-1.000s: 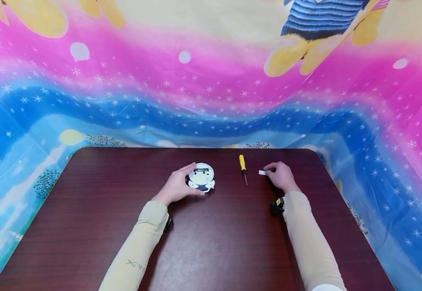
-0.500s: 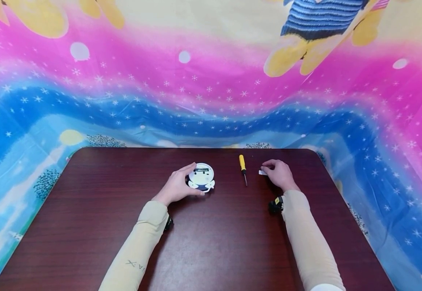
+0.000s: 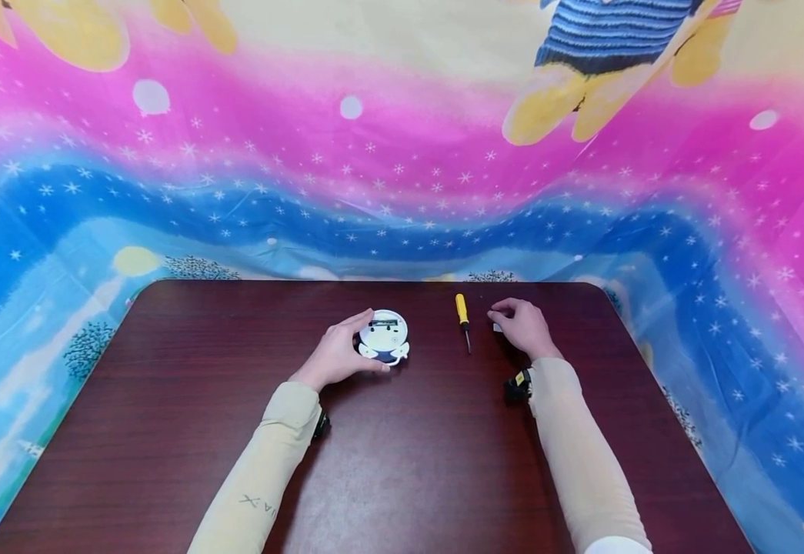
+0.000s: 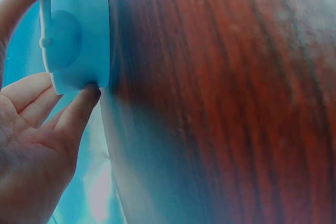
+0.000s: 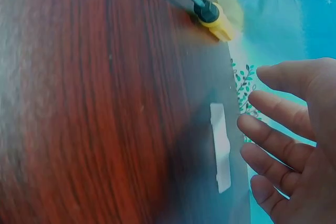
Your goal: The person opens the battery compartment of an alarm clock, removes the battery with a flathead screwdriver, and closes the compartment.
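My left hand (image 3: 335, 350) grips a small round white device (image 3: 384, 335) by its sides, thumb at the near edge and fingers at the far side. A dark oblong slot shows in the device's upward face. In the left wrist view, its smooth side wall (image 4: 86, 30) stands on the table between the fingers. My right hand (image 3: 526, 327) hovers over a thin white plastic strip (image 5: 221, 148), which lies flat on the table. The right wrist view shows loosely bent fingers apart from the strip, holding nothing. In the head view the hand hides most of the strip.
A flathead screwdriver (image 3: 462, 312) with a yellow and black handle lies between the hands, its tip toward the near side. The dark red-brown wooden table (image 3: 402, 462) ends at a patterned cloth backdrop (image 3: 402, 208).
My right hand has shifted slightly left and away from me, and its fingers have come off the white strip. The left hand and the device have stayed still.
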`<state>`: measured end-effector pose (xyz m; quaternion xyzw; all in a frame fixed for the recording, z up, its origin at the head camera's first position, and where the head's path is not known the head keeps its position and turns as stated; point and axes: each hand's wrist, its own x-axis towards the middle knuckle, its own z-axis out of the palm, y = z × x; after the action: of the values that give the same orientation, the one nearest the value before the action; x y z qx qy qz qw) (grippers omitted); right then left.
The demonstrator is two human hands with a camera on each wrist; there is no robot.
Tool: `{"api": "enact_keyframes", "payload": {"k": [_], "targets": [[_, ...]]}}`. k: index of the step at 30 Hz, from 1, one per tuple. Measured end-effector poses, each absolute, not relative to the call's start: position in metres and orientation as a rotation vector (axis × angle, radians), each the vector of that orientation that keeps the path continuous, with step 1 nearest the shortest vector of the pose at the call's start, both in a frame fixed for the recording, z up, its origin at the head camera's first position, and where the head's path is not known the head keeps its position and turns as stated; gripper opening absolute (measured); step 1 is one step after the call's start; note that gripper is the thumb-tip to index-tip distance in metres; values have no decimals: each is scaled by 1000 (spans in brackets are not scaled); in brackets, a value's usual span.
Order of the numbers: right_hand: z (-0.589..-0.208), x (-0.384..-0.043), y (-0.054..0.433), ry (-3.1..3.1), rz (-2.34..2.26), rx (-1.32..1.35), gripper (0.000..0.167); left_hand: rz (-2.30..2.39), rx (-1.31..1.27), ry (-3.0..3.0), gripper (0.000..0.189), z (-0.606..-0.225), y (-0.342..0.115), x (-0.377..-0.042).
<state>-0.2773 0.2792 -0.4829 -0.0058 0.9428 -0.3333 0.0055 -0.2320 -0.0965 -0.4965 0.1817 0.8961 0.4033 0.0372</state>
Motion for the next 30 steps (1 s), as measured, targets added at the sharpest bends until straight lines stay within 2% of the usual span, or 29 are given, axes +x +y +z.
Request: {"api": "enact_keyframes", "payload": {"k": [20, 30], "targets": [[-476, -293, 250, 2969, -1029, -82, 40, 1221, 564, 2756, 112, -495, -96, -232], [-473, -300, 233, 2916, -1028, -20, 39, 1223, 548, 2744, 112, -495, -96, -232]]}}
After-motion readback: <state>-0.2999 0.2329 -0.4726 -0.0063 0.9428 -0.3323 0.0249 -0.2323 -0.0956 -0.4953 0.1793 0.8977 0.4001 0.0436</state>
